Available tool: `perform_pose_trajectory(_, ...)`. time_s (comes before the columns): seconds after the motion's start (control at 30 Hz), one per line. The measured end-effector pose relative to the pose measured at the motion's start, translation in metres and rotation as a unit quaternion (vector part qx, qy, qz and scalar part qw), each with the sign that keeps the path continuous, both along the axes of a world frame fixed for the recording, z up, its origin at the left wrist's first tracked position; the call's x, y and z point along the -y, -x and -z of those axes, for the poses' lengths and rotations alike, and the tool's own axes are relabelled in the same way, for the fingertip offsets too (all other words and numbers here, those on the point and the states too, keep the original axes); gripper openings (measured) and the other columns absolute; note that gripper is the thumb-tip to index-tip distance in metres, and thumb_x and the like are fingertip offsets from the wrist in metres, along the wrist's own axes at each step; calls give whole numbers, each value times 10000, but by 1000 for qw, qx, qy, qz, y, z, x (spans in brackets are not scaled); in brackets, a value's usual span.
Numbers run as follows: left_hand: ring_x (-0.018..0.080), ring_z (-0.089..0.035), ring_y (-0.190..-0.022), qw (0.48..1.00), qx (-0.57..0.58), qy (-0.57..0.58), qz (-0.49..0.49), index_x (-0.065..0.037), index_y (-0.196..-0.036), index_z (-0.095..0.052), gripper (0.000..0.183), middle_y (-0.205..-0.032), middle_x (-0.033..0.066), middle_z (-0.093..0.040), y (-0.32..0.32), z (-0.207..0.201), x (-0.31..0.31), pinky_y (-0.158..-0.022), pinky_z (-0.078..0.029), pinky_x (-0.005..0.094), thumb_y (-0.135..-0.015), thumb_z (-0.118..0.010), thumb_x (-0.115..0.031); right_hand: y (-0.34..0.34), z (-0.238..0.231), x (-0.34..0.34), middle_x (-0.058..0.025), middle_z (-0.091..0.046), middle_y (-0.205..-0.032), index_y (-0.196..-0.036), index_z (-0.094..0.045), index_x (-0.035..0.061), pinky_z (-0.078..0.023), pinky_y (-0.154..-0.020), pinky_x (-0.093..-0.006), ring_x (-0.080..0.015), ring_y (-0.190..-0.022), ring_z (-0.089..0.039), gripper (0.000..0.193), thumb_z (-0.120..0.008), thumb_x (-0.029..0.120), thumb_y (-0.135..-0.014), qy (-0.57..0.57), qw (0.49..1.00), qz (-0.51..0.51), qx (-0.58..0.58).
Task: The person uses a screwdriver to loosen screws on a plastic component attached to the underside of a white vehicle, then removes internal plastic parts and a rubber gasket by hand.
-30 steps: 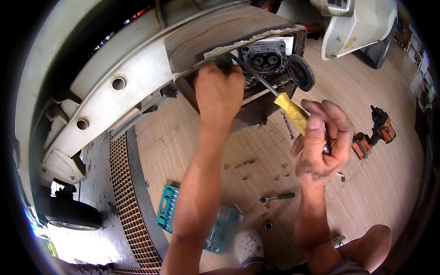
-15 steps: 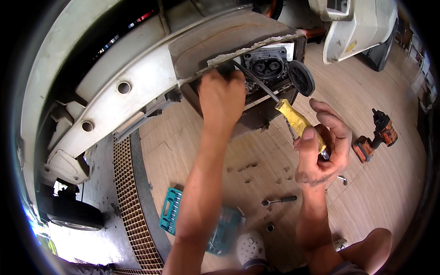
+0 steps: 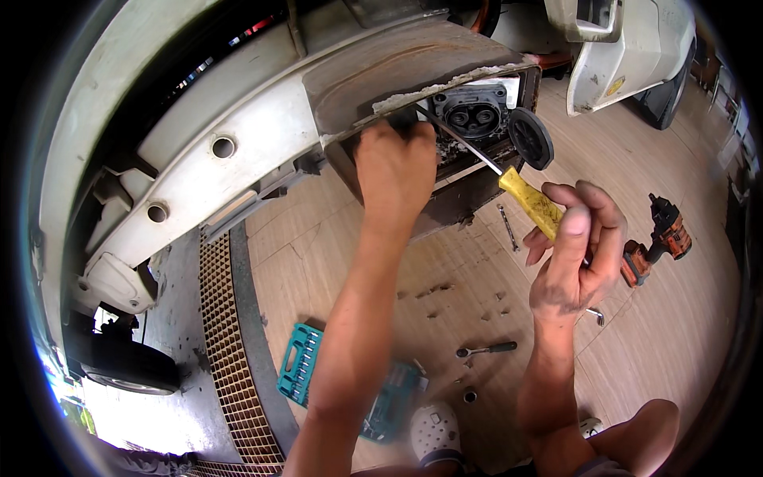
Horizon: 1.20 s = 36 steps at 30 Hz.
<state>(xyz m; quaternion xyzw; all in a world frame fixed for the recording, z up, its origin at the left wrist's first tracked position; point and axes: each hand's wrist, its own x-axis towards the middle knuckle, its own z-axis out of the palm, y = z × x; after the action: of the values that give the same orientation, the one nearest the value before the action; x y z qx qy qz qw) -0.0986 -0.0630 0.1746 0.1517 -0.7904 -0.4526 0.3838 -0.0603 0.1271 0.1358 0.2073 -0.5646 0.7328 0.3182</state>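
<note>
Rightward goes the right hand (image 3: 575, 266) since half a second ago, the whole view sliding a touch that way too, and the yellow-handled screwdriver (image 3: 531, 205) no longer covers part of the wrench (image 3: 507, 226)! That hand, right of centre, has thumb and fingers curled around the handle, the shaft slanting up and left. Over to the left hand (image 3: 395, 171), upper centre: back of it towards us, fingertips lost in the brown metal box (image 3: 413, 63), so what they grip, if anything, I cannot tell. Screwdriver tip right beside those fingers, its exact contact hidden. Just right of the shaft, a black connector (image 3: 477, 117) with two round ports, and beside it a round black cap (image 3: 531, 139) standing out. White beam (image 3: 191, 171) running off to the left! Down on the floor (image 3: 294, 246), a teal socket case (image 3: 299, 362) at lower left of centre, a ratchet (image 3: 486, 348) lower centre, and an orange-and-black power tool (image 3: 668, 230) at the right. Farther off, lower left, a black tyre (image 3: 127, 362).
</note>
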Motion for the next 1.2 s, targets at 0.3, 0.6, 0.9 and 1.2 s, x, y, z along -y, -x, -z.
perform_pose_trajectory(0.3,227,-703,-617,1000,-2,14,-12,151,-839,-629,297,-803,185,-730,-1,0,1,-587,-582,303,-825,-574,-141,4,5,-2,-209,-667,-1026,-1120,-542,-75,-491,-598,-214,-131,-728,-619,259,-650,70,-934,-73,988,23,-133)
perform_pose_trajectory(0.6,225,-701,-606,999,31,-16,13,130,-808,-678,318,-736,189,-720,-9,-11,-7,-611,-571,295,-825,-530,-151,9,10,-3,-217,-663,-1080,-1171,-510,-53,-461,-540,-194,-72,-589,-540,324,-672,65,-916,-13,997,-34,-70)
perform_pose_trajectory(0.9,215,-696,-592,999,19,17,31,121,-813,-687,292,-738,188,-719,-11,-7,-4,-598,-573,283,-837,-517,-114,-9,-9,0,-154,-706,-1009,-1132,-557,-63,-449,-555,-195,-69,-600,-553,349,-724,141,-903,76,991,-83,76)
perform_pose_trajectory(1.2,232,-698,-599,997,-6,-66,34,156,-814,-634,255,-837,202,-726,-8,-12,-11,-549,-574,302,-848,-513,-66,0,-6,-4,-219,-700,-994,-1203,-527,-76,-416,-437,-187,-78,-475,-509,317,-638,81,-952,-5,999,-34,24)
